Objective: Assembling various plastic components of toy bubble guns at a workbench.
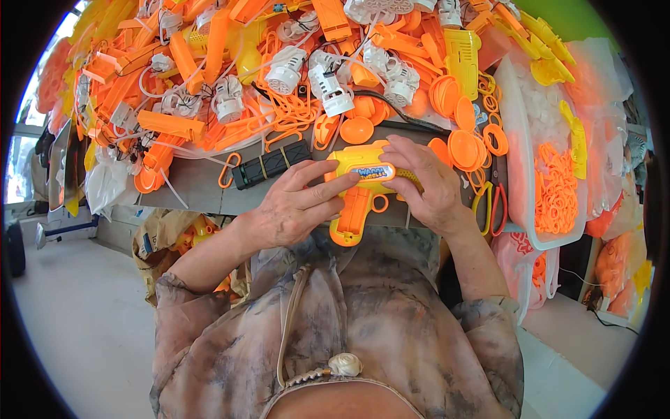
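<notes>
A yellow and orange toy gun (351, 213) is held between my two hands at the table's near edge, its handle pointing toward me. My left hand (301, 195) grips its left end, with fingertips resting on the edge of a colourful oval sticker (374, 173) on its side. Around the right end closes my right hand (427, 183), with the thumb near the sticker. An orange ring-shaped trigger (380, 203) shows beside the handle. Just left of the toy gun lies a black rectangular case (272, 165). Beyond it sit orange round cups (356, 130).
A large heap of orange parts (171, 124) and white motor units (285, 70) with wires covers the table's far side. Scissors (498, 209) lie at right, beside a clear plastic bin (525, 199) of small orange pieces. Below the table at left stands a brown paper bag (155, 244).
</notes>
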The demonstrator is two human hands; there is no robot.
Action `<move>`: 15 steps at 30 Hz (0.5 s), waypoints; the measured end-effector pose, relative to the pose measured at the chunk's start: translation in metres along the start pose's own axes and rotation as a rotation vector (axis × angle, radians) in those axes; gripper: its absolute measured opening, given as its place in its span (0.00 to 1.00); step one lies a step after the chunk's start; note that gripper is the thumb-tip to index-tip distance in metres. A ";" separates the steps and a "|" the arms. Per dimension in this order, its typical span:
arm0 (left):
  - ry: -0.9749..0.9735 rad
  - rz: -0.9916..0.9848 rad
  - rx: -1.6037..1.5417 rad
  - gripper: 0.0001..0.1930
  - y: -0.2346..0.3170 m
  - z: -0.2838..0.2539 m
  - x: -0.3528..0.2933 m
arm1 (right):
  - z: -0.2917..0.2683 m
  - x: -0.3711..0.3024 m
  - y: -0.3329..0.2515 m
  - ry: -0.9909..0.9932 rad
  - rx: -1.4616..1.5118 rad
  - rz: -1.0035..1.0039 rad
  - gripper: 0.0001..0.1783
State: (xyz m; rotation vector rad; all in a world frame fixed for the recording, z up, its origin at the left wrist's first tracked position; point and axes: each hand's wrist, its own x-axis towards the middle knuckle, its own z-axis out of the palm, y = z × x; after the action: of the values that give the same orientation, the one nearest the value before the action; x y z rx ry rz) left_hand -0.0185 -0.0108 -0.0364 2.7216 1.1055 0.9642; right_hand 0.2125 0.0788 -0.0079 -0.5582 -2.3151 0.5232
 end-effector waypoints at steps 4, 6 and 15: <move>0.005 0.004 -0.005 0.12 -0.001 0.001 0.000 | 0.000 -0.001 0.001 -0.008 0.001 0.003 0.32; 0.012 0.014 0.001 0.12 -0.001 0.000 0.001 | 0.000 -0.001 0.003 -0.012 0.007 -0.022 0.32; 0.016 0.014 -0.005 0.12 -0.002 0.001 0.000 | -0.001 0.000 0.002 -0.015 0.018 -0.028 0.30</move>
State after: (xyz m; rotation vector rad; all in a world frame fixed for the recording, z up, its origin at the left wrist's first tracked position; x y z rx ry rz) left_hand -0.0195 -0.0089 -0.0373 2.7259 1.0860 0.9917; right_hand 0.2139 0.0813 -0.0078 -0.5138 -2.3267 0.5357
